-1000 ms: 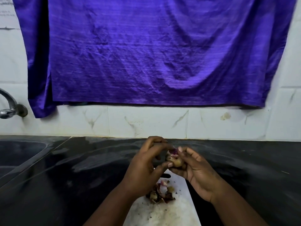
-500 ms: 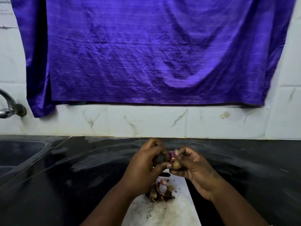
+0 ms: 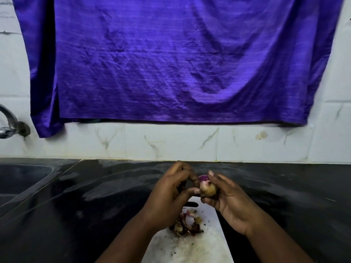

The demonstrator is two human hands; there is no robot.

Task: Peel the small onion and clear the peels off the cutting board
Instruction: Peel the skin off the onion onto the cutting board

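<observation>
A small onion (image 3: 206, 187) with purple flesh showing at its top and brownish skin lower down is held above the far end of the white cutting board (image 3: 207, 243). My right hand (image 3: 230, 202) cups it from the right and below. My left hand (image 3: 171, 192) pinches at the onion's left side with thumb and fingertips. A heap of purple and brown peels (image 3: 187, 223) lies on the board just below my hands, with small crumbs scattered around it.
The board rests on a black stone counter (image 3: 95, 205). A sink basin (image 3: 20, 179) and a metal tap (image 3: 9, 126) are at the far left. A purple cloth (image 3: 171, 59) hangs over the white tiled wall behind.
Both hands have stayed above the board's far end and worked at the onion; more purple flesh shows at its top now.
</observation>
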